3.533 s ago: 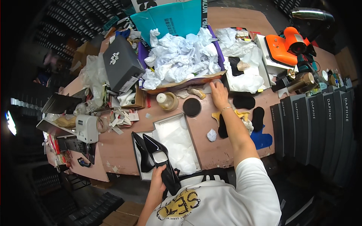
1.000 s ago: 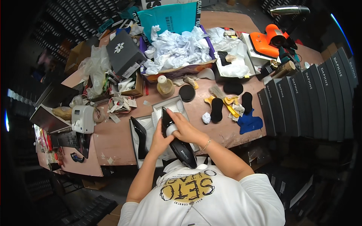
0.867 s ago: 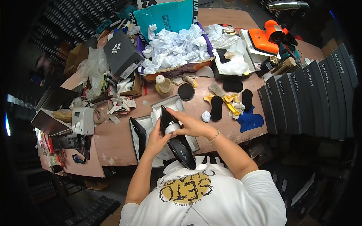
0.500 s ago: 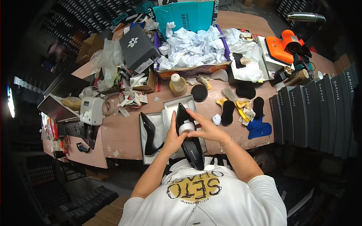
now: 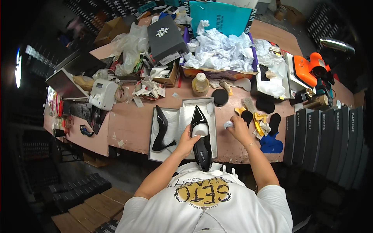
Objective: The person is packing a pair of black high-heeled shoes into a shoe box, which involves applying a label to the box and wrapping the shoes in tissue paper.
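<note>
My left hand is closed around the side of a glossy black pointed-toe pump. The shoe points away from me, its opening up, with something white inside its front and a dark insole toward the heel. On the right, the fingers of my right hand are pinched on a small crumpled ball of white paper at the table. A matching black pump lies on its side in the open grey shoebox, beside white tissue. The held pump is above the box's right part.
A capped bottle and a round black tin stand beyond the shoebox. Black pads, yellow scraps and a blue cloth lie right of my right hand. Farther right stands a row of grey shoeboxes. A bin of crumpled paper is behind.
My right hand has left the pump and moved right to the paper ball, closing on it. My left hand keeps hold of the shoe. The whole view has shifted somewhat.
</note>
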Action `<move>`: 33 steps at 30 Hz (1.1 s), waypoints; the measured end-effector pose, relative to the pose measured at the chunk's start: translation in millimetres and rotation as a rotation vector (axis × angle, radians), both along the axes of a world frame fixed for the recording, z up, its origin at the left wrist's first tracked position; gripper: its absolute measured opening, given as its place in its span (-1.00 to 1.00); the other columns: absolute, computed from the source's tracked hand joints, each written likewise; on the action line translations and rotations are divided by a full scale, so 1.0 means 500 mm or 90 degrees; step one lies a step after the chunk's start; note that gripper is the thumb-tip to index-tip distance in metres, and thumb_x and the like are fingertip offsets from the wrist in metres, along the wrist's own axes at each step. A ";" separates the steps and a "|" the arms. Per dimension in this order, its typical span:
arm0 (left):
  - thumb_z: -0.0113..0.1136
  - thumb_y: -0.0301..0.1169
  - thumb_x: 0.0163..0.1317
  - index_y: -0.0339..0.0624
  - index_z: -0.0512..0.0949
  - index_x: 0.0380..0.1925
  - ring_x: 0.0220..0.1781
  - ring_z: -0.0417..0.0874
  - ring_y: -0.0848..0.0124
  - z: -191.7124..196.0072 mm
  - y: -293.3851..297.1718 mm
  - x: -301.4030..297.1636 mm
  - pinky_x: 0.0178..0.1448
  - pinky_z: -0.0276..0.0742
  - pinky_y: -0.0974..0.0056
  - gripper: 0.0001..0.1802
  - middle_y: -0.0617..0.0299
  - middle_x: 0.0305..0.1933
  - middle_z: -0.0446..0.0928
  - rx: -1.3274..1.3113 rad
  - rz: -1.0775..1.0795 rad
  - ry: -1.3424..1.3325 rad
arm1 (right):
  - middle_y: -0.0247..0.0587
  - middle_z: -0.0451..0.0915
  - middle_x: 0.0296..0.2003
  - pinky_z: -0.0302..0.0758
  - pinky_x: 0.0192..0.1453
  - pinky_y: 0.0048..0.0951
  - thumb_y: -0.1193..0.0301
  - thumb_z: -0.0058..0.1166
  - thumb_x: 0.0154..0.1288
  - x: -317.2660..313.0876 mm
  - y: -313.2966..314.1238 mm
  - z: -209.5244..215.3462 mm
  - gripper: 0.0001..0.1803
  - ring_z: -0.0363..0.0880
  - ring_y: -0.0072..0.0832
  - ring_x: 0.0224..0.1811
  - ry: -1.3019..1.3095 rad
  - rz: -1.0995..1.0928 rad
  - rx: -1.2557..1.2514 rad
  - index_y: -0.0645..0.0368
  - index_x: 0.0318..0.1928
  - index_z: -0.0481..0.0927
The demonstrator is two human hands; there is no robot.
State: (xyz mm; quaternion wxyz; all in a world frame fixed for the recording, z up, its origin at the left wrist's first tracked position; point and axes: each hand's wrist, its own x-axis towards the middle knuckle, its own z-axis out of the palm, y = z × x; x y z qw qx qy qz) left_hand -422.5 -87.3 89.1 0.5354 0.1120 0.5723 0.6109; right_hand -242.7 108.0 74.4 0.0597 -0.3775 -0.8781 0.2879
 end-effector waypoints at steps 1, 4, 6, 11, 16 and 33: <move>0.10 -0.67 0.20 -0.24 0.17 0.30 0.07 0.51 0.38 -0.005 -0.007 -0.003 0.17 0.45 0.31 -0.35 0.14 0.09 0.44 -0.018 0.006 0.033 | -0.10 0.55 -0.34 0.45 -0.01 -0.15 0.43 0.33 -0.03 -0.017 -0.012 0.068 -0.68 0.55 -0.20 -0.16 0.094 0.012 -0.135 0.19 -0.24 0.53; 0.09 -0.68 0.17 -0.25 0.13 0.33 0.11 0.48 0.38 0.003 -0.012 -0.005 0.18 0.43 0.33 -0.30 0.12 0.13 0.42 -0.033 -0.014 0.004 | -0.09 0.52 -0.33 0.48 -0.24 -0.33 0.43 0.42 -0.08 -0.052 -0.091 0.189 -0.60 0.54 -0.14 -0.30 0.233 0.123 -0.262 0.23 -0.23 0.51; 0.09 -0.65 0.13 -0.16 0.01 0.40 0.15 0.46 0.37 0.012 -0.010 -0.009 0.21 0.42 0.31 -0.18 0.12 0.21 0.35 -0.009 -0.084 -0.071 | -0.12 0.52 -0.39 0.50 -0.27 -0.26 0.49 0.32 -0.04 -0.085 -0.136 0.202 -0.66 0.58 -0.14 -0.30 0.213 0.205 -0.048 0.18 -0.24 0.45; 0.15 -0.54 0.17 0.02 -0.17 0.45 0.23 0.40 0.38 0.061 -0.028 -0.033 0.22 0.42 0.29 -0.06 0.20 0.31 0.20 0.066 -0.147 -0.209 | -0.09 0.50 -0.40 0.52 -0.23 -0.19 0.50 0.22 -0.01 -0.119 -0.171 0.152 -0.68 0.58 -0.12 -0.24 -0.009 0.178 0.064 0.16 -0.24 0.38; 0.18 -0.38 0.31 -0.01 -0.19 0.45 0.27 0.34 0.39 0.068 -0.036 -0.017 0.24 0.40 0.26 -0.11 0.17 0.32 0.20 0.061 -0.105 -0.166 | -0.10 0.51 -0.40 0.49 -0.30 -0.17 0.43 0.20 0.10 -0.095 -0.171 0.219 -0.75 0.57 -0.09 -0.34 0.185 0.237 -0.004 0.16 -0.21 0.46; 0.00 -0.32 0.42 -0.05 -0.19 0.46 0.28 0.34 0.34 0.079 0.031 0.001 0.26 0.39 0.22 -0.24 0.08 0.32 0.20 0.032 -0.207 -0.117 | 0.06 0.43 0.10 0.48 0.07 -0.24 0.54 0.36 -0.08 -0.070 -0.137 0.225 -0.17 0.50 -0.07 0.05 0.194 0.048 -0.035 0.18 0.27 0.28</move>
